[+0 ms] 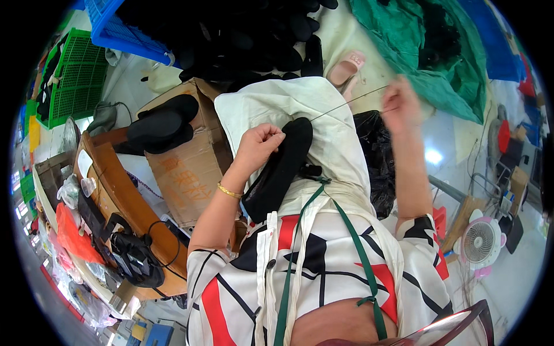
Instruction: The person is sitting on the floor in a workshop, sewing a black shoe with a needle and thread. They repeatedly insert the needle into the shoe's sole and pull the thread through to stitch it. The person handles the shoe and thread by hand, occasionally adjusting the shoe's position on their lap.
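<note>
Black shoe (295, 151), cream apron (280, 95), geometric red-black-white shirt (329, 271), pink slipper (344, 69)

Shoe (297, 144) on apron (259, 104); carton (184, 173) left, fan (482, 239) right, crate (75, 75) far left.

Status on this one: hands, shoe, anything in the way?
Left hand pinching at edge of black shoe. Right hand out right, blurred, thread taut. Shoe lying on white apron. Thread path looks unobstructed.

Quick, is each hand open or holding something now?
Left hand: closed, holding the black fabric shoe.
Right hand: blurred, seemingly closed on the thin dark thread.
</note>
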The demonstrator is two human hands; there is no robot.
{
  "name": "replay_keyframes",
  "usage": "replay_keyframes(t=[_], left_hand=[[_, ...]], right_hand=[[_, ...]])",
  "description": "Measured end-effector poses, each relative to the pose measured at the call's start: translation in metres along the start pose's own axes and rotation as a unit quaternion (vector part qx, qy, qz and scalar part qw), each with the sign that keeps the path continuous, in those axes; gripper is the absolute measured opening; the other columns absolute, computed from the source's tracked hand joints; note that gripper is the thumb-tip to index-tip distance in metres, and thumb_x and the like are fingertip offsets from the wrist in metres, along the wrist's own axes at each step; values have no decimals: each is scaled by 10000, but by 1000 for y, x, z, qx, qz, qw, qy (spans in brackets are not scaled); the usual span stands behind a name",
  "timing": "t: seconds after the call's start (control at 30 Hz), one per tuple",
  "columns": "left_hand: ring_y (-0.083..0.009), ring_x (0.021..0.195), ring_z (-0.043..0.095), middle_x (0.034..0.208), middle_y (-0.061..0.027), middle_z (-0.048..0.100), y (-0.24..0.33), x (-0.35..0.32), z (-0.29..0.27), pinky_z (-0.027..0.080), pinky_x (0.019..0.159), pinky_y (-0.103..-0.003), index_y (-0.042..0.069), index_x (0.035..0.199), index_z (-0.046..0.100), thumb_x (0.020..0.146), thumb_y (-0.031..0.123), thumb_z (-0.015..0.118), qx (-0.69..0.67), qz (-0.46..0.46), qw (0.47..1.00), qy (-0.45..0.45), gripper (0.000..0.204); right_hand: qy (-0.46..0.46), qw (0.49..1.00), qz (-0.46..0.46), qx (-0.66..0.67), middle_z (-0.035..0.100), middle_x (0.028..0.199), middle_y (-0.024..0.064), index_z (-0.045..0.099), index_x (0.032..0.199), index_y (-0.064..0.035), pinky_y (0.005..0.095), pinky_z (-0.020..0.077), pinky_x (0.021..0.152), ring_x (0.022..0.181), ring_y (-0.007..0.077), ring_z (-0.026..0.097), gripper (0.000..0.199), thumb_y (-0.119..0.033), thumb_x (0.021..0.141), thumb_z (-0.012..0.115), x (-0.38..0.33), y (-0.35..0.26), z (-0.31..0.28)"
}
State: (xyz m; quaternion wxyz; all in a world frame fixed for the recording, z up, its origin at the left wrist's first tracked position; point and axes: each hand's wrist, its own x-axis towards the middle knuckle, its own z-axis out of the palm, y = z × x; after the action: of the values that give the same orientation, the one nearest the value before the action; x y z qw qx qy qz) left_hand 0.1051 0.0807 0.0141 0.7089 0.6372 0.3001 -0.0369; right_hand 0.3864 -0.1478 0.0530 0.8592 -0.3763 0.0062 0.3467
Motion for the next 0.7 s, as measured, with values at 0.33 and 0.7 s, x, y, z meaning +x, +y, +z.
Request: replay_keyframes(t=[0.33,0.7], left_hand=[[-174,628,618,724,-65,654,22,-9,10,490,595,-281,41,860,671,870,118,668,274,184,941,79,78],[-273,686,627,706,-77,626,29,3,19,510,579,-391,76,707,621,826,145,660,560,255,787,41,143]], right_hand=[[267,952,-149,32,480,716,52,502,888,-11,518,507,999,629,173,465,134,-93,991,524,7,-73,-79],[46,991,-122,-40,472,740,31,530,1002,29,447,508,971,649,149,471,92,-51,965,556,-12,-126,-8]])
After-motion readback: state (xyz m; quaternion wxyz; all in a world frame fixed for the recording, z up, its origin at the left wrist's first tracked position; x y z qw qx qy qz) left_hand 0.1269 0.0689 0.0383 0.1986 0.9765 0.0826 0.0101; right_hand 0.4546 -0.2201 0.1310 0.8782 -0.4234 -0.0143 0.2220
